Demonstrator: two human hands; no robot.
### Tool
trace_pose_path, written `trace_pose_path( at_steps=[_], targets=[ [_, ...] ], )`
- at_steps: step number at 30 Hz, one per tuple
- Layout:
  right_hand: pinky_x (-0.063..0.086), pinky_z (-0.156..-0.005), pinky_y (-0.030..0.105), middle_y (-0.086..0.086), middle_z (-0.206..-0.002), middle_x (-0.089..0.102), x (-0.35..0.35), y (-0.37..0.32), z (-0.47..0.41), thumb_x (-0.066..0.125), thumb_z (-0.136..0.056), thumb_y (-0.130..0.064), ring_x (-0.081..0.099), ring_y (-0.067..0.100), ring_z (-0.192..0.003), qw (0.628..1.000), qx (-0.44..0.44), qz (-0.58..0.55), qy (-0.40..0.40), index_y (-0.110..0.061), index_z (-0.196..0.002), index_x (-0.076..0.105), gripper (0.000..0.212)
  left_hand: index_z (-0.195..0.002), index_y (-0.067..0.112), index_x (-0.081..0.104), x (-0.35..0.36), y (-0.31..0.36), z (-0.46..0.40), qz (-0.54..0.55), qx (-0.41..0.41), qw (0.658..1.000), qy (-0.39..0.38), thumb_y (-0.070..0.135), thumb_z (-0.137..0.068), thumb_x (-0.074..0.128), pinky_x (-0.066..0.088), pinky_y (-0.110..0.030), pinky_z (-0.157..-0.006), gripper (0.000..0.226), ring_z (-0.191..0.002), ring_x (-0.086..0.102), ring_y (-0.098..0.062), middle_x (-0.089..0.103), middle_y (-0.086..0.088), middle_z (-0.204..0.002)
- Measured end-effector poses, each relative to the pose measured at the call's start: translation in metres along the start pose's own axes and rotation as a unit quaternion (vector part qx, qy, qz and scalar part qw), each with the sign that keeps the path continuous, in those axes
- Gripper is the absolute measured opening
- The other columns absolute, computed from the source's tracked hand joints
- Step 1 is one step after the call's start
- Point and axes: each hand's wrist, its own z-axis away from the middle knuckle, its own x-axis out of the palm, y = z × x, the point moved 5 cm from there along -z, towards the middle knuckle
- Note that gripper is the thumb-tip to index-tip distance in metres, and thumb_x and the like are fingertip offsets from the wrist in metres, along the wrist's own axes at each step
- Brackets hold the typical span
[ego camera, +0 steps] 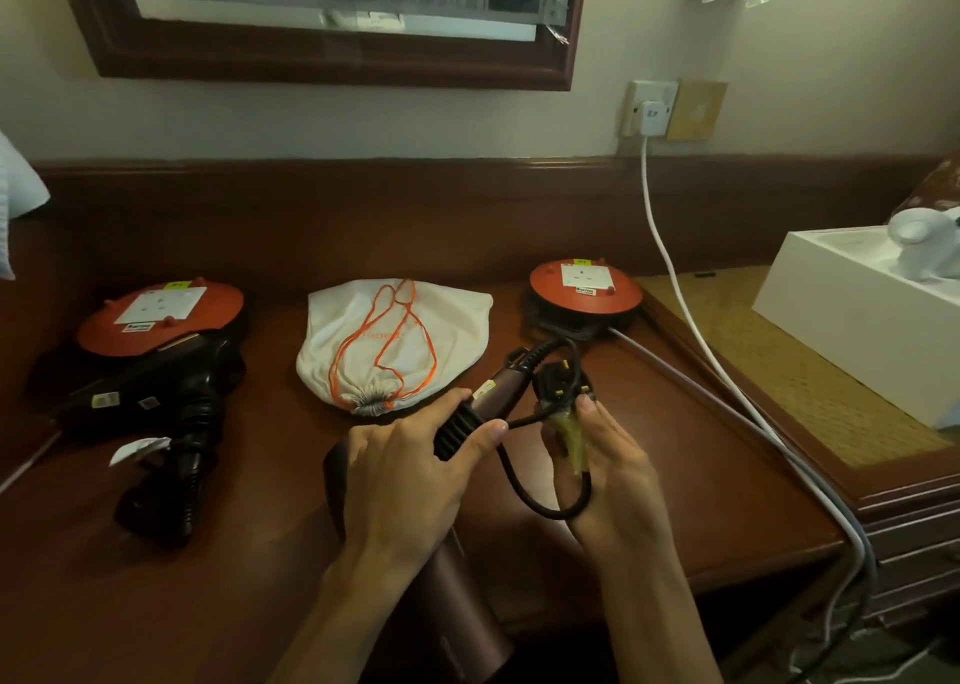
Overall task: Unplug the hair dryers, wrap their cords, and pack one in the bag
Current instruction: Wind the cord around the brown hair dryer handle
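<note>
Wrapping the cord [524, 481] round the dryer [467, 481] is the step in hand, by the look of it. Low in the centre of the frame, the left hand [410, 475] curls round the dryer's handle, thumb pressed on the coils already there, while the barrel points down toward the bottom edge. Just right of it, the right hand [605, 460] pinches the cord's end near the plug [563, 384], with a loose loop hanging between the two hands.

The next move likely calls for taking up that loop and tucking the plug in so the coils hold.

Above the hands, mid-frame, lies the bag [395, 335], its mouth drawn shut by an orange drawstring; it would need opening before packing. At the left, a second dryer [156, 403] lies with its cord bundled, below an orange reel [161, 317]. Another reel [584, 288] sits right of the bag, and a white cable [670, 262] runs up to a wall socket [652, 109] at the upper right.
</note>
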Motion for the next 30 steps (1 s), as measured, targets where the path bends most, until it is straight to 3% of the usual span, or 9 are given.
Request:
trace_pose_path(
  at_steps=[7,8,10,13,17,21,25,27,30],
  targets=[
    [0.038,-0.118,0.045,0.025,-0.139,0.057,-0.005,0.018,-0.004,0.045,-0.103,-0.02,0.055,0.034,-0.131,0.995,0.01,-0.082,-0.053,0.004,-0.141,0.05,0.045,-0.119,0.041,0.071,0.004,-0.001,-0.006,0.006,0.009,0.999,-0.035,0.085,-0.08,0.044,0.053,-0.048,-0.09,0.065,-0.095,0.07,-0.014,0.076,0.014,-0.093],
    [0.039,-0.116,0.046,0.025,-0.139,0.058,-0.005,0.016,-0.005,0.045,-0.103,-0.022,0.055,0.035,-0.131,0.997,-0.003,-0.054,-0.051,0.003,-0.141,0.051,0.045,-0.119,0.041,0.071,0.004,-0.003,-0.009,0.013,0.007,0.999,-0.048,0.084,-0.08,0.046,0.053,-0.048,-0.089,0.063,-0.094,0.069,-0.013,0.075,0.015,-0.092],
    [0.052,-0.098,0.039,0.013,-0.115,0.073,-0.006,0.01,-0.009,0.05,-0.099,-0.028,0.068,0.027,-0.109,0.996,-0.051,0.068,-0.019,-0.008,-0.126,0.066,0.037,-0.12,0.04,0.071,0.005,-0.006,-0.014,0.024,0.0,0.997,-0.073,0.081,-0.08,0.051,0.052,-0.048,-0.092,0.06,-0.098,0.068,-0.012,0.074,0.016,-0.096],
    [0.055,-0.081,0.039,0.002,-0.087,0.072,-0.011,0.008,-0.012,0.051,-0.096,-0.042,0.066,0.02,-0.083,0.967,-0.098,0.23,0.046,-0.029,-0.104,0.076,0.03,-0.124,0.037,0.068,0.008,-0.006,-0.016,0.001,0.01,0.995,-0.098,0.075,-0.085,0.052,0.051,-0.044,-0.095,0.057,-0.104,0.065,-0.012,0.072,0.016,-0.104],
    [0.058,-0.082,0.042,0.005,-0.101,0.073,-0.008,0.009,-0.006,0.043,-0.098,-0.054,0.068,0.026,-0.094,0.94,-0.071,0.334,-0.013,-0.03,-0.113,0.069,0.038,-0.118,0.032,0.07,0.017,-0.006,-0.023,-0.014,0.024,0.989,-0.148,0.066,-0.093,0.054,0.049,-0.025,-0.075,0.044,-0.086,0.064,-0.004,0.069,0.016,-0.089],
    [0.058,-0.085,0.028,-0.003,-0.11,0.074,0.003,0.003,-0.01,0.053,-0.09,-0.056,0.07,0.011,-0.103,0.927,-0.062,0.366,-0.051,-0.025,-0.124,0.06,0.047,-0.109,0.033,0.07,0.022,0.0,-0.025,-0.039,0.054,0.984,-0.168,0.062,-0.096,0.052,0.05,-0.031,-0.073,0.037,-0.078,0.063,-0.004,0.068,0.013,-0.079],
    [0.055,-0.098,0.047,-0.004,-0.111,0.073,0.004,0.015,-0.019,0.062,-0.086,-0.062,0.069,0.015,-0.107,0.929,-0.053,0.366,0.026,-0.029,-0.122,0.057,0.049,-0.11,0.03,0.068,0.027,0.003,-0.025,-0.089,0.046,0.977,-0.187,0.057,-0.101,0.044,0.05,-0.044,-0.087,0.038,-0.085,0.064,-0.012,0.068,0.011,-0.084],
    [0.056,-0.096,0.04,-0.005,-0.113,0.07,-0.002,0.018,-0.018,0.065,-0.088,-0.055,0.067,0.012,-0.105,0.925,-0.069,0.367,0.071,-0.025,-0.126,0.053,0.05,-0.117,0.028,0.068,0.03,0.006,-0.025,-0.109,0.034,0.971,-0.21,0.058,-0.101,0.04,0.047,-0.048,-0.096,0.043,-0.095,0.065,-0.017,0.071,0.008,-0.094],
    [0.054,-0.075,0.016,-0.005,-0.115,0.063,-0.013,0.011,-0.01,0.07,-0.092,-0.034,0.063,0.005,-0.101,0.911,-0.103,0.376,0.134,-0.02,-0.135,0.043,0.052,-0.128,0.026,0.064,0.038,0.012,-0.023,-0.175,0.038,0.949,-0.259,0.058,-0.103,0.037,0.038,-0.047,-0.106,0.049,-0.114,0.062,-0.022,0.071,0.003,-0.116]
  ],
)
